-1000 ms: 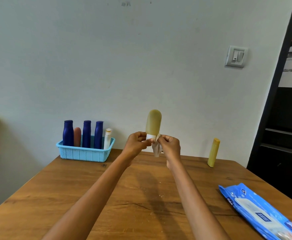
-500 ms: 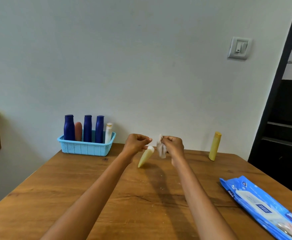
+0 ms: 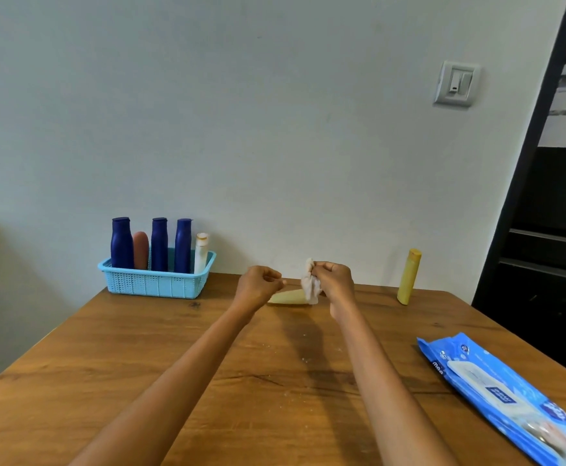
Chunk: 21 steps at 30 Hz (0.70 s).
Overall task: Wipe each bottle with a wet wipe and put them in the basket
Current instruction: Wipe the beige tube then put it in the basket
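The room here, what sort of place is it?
Probably an ordinary room in a home or small office. There is a plain wooden table pushed against a painted wall, a wall switch, and a blue basket of toiletry bottles, which suggests household use rather than a workshop.

Head view, looking forward and down, table (image 3: 140,381) near, wall (image 3: 275,129) beyond
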Each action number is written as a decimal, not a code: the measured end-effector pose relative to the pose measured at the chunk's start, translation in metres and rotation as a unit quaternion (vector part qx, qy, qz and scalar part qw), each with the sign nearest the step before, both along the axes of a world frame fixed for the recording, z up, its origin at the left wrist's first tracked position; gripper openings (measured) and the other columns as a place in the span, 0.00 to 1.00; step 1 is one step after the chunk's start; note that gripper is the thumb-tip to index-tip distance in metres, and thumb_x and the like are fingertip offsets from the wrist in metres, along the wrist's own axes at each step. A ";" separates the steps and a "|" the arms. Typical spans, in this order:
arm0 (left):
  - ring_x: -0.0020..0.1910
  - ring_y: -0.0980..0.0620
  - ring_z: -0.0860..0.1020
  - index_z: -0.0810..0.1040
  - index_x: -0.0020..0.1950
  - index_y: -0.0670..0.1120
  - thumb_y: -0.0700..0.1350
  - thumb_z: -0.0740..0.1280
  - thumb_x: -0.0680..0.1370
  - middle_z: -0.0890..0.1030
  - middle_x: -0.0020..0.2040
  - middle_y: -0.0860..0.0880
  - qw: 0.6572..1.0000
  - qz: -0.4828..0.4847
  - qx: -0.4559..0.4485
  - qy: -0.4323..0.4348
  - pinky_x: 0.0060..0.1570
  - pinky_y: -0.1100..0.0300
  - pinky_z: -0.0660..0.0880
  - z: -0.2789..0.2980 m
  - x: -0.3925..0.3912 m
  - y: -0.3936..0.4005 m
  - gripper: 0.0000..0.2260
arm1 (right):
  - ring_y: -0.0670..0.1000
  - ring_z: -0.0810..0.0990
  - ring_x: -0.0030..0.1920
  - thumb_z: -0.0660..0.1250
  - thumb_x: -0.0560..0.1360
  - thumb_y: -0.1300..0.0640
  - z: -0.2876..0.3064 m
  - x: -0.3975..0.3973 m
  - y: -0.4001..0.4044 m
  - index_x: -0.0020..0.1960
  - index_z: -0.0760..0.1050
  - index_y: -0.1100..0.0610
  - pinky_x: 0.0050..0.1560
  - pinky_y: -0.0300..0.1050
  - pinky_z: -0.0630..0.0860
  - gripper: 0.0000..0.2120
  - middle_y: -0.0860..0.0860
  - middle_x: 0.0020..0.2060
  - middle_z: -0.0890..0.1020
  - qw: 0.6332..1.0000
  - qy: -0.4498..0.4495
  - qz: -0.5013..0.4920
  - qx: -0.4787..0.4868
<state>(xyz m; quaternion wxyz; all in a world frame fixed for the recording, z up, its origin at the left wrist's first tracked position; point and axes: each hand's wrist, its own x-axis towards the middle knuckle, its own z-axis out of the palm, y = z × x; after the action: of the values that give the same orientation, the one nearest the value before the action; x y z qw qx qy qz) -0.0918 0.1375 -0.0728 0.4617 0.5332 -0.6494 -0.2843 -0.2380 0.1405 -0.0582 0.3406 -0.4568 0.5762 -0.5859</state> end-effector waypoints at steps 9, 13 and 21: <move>0.67 0.45 0.67 0.67 0.70 0.45 0.51 0.66 0.76 0.69 0.70 0.45 0.848 -0.081 -0.042 -0.522 0.65 0.49 0.64 -0.002 -0.063 -0.065 0.24 | 0.55 0.79 0.52 0.64 0.76 0.59 0.000 -0.033 -0.009 0.50 0.81 0.59 0.45 0.45 0.77 0.07 0.56 0.49 0.82 0.998 -0.030 -0.048 -0.005; 0.68 0.44 0.67 0.64 0.72 0.46 0.54 0.70 0.74 0.69 0.70 0.47 0.810 -0.156 0.088 -0.558 0.68 0.47 0.62 -0.001 -0.075 -0.084 0.30 | 0.54 0.79 0.50 0.63 0.76 0.60 -0.003 -0.041 -0.009 0.43 0.79 0.56 0.45 0.45 0.75 0.07 0.54 0.47 0.82 0.998 -0.029 -0.053 -0.005; 0.57 0.50 0.75 0.75 0.61 0.47 0.57 0.68 0.74 0.78 0.57 0.50 0.888 -0.098 -0.054 -0.445 0.58 0.53 0.63 0.005 -0.046 -0.073 0.21 | 0.52 0.78 0.49 0.63 0.76 0.59 0.001 -0.033 -0.005 0.43 0.78 0.56 0.48 0.46 0.75 0.06 0.52 0.46 0.81 0.999 -0.009 -0.040 -0.016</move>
<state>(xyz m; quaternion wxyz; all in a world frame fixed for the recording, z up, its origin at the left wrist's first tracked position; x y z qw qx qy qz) -0.1379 0.0648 -0.0674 0.1222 0.5117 -0.8501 -0.0251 -0.2712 0.1355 -0.0574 0.3148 -0.4334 0.5817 -0.6121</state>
